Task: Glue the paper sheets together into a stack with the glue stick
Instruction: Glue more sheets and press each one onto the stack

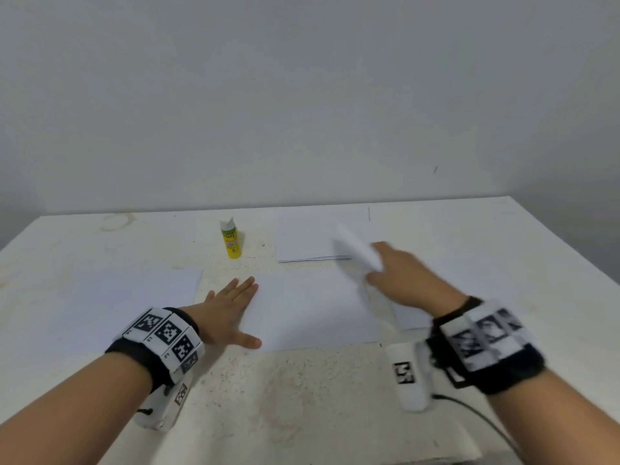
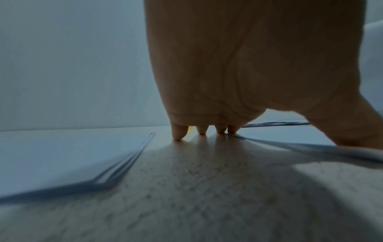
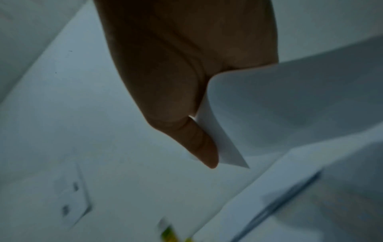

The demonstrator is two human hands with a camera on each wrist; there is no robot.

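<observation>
- One glue stick [image 1: 231,239], yellow with a white cap, stands upright on the table [image 1: 302,391] near its far edge; every place below is given from it.
- Three lots of paper show: a far pile [image 1: 305,239] just right of the glue stick, a left pile [image 1: 134,300] nearer and left of it, and a centre sheet [image 1: 315,313] nearer and slightly right.
- The left wrist view shows several stacked edges on the left pile; the exact count cannot be told.
- The left hand [image 1: 228,313], nearer than the glue stick, lies flat with straight fingers [image 2: 178,132] on the centre sheet's left edge.
- The right hand [image 1: 406,280], right of the glue stick and blurred, grasps a lifted, curling sheet [image 1: 357,251] above the far pile's right end.
- Bare tabletop lies between the glue stick and both nearer papers, and along the near edge.
</observation>
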